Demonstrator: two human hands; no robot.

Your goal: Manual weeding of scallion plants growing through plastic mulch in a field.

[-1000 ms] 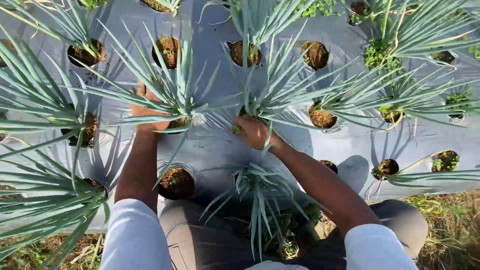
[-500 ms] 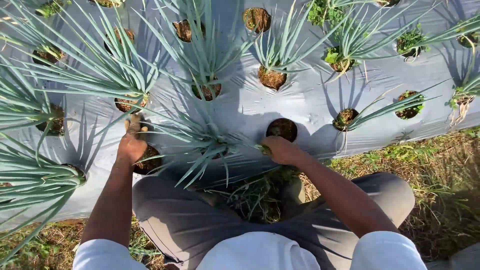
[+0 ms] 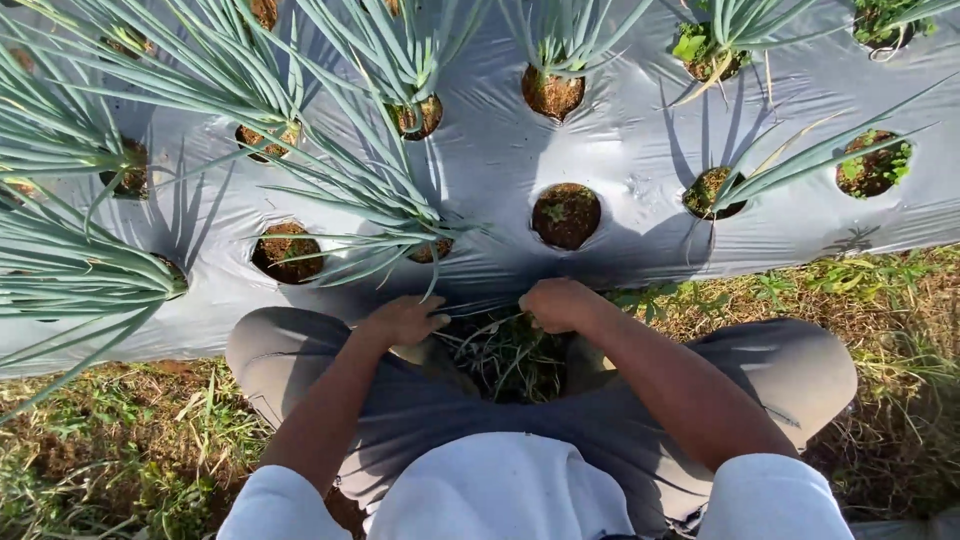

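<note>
Silver plastic mulch (image 3: 640,150) covers a raised field bed, pierced by round planting holes. Person squats at its near edge; left hand (image 3: 405,320) and right hand (image 3: 555,303) both closed on weeds and grass (image 3: 505,350) between the knees, apparently mid-pull. One soil-filled hole (image 3: 566,215) holds only tiny sprouts; neighbouring holes carry leafy onion plants (image 3: 390,190).

A farm field — a raised bed under silver plastic sheet (image 3: 640,150) with round planting holes (image 3: 566,215), rows of onion plants (image 3: 390,60), weedy grass (image 3: 880,290) along its edge.
</note>
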